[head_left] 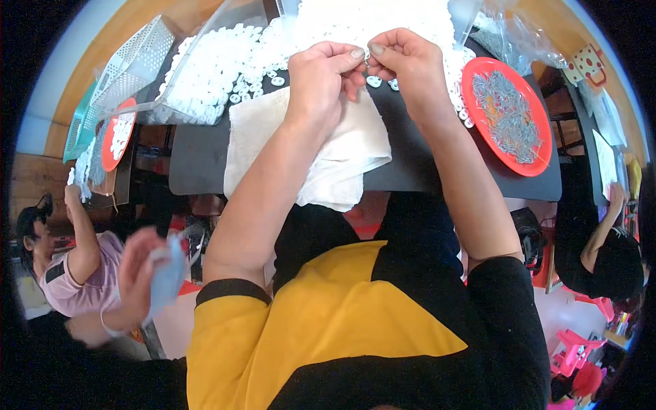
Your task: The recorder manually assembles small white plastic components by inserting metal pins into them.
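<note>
My left hand (pixel 318 82) and my right hand (pixel 413 67) meet above the far part of the dark table (pixel 198 154). Thumb and forefinger of each are pinched together, and the fingertips almost touch. Between them is a tiny whitish piece, mostly covered by the fingers; its exact kind does not show. Just below the fingertips lies a small white round plastic piece (pixel 374 81) with holes in it. A folded white cloth (pixel 260 133) lies under my left wrist and forearm. Right of my right hand stands a red plate (pixel 538 160) heaped with thin grey metal pins (pixel 506 113).
A clear bin (pixel 154 113) at the far left spills many white round pieces (pixel 229 65). Beyond it stand white perforated baskets (pixel 140 51). Clear plastic bags (pixel 523 41) lie far right. A blurred hand holding something pale blue (pixel 167 277) and a person (pixel 85 266) are at left; another person (pixel 608 256) sits right.
</note>
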The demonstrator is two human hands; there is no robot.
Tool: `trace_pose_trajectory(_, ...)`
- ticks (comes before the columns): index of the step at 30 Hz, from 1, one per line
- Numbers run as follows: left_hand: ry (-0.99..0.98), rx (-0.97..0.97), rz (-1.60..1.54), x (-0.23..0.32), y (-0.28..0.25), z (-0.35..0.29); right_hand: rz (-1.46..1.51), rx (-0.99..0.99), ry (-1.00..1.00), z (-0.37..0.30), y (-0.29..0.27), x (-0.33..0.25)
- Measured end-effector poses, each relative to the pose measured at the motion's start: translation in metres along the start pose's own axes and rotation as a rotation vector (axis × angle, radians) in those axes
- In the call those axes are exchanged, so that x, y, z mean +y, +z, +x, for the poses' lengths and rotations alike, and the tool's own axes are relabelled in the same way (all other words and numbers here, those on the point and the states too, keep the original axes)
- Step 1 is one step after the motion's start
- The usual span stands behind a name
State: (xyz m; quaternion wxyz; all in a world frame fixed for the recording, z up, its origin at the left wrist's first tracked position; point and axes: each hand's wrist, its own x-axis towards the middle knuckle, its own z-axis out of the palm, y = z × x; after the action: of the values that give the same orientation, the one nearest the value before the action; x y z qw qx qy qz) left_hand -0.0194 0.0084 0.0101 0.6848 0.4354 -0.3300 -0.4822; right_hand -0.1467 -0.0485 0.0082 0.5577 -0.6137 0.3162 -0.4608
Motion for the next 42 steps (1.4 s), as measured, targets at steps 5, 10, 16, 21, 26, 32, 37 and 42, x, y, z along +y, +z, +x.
trace_pose_trajectory(5, 0.001, 0.012, 0.106, 0.000, -0.001, -0.002, 0.034, 0.011, 0.013, -0.004, 0.006, 0.004)
trace_pose_trajectory(10, 0.044, 0.087, 0.067, -0.002, 0.008, -0.004, 0.082, 0.015, -0.023, -0.005, 0.013, 0.010)
trace_pose_trajectory(16, 0.071, 0.086, 0.079, -0.001, 0.004, -0.005, 0.039, 0.022, -0.027, -0.005, 0.014, 0.008)
trace_pose_trajectory(21, 0.064, 0.069, 0.091, -0.001, 0.005, -0.004, -0.090, 0.063, -0.115, -0.001, 0.007, 0.006)
trace_pose_trajectory(26, 0.048, 0.092, 0.105, -0.002, 0.005, -0.004, -0.257, -0.023, -0.173, 0.002, 0.003, 0.012)
trace_pose_trajectory(32, 0.066, 0.090, 0.122, -0.003, 0.004, -0.004, -0.225, -0.051, -0.129, 0.000, 0.005, 0.007)
trace_pose_trajectory(37, 0.118, 0.071, 0.051, -0.009, 0.007, -0.003, -0.152, -0.064, -0.108, 0.002, 0.005, 0.015)
trace_pose_trajectory(42, 0.096, 0.069, 0.008, -0.010, -0.001, 0.002, -0.084, -0.070, -0.077, 0.002, 0.008, 0.013)
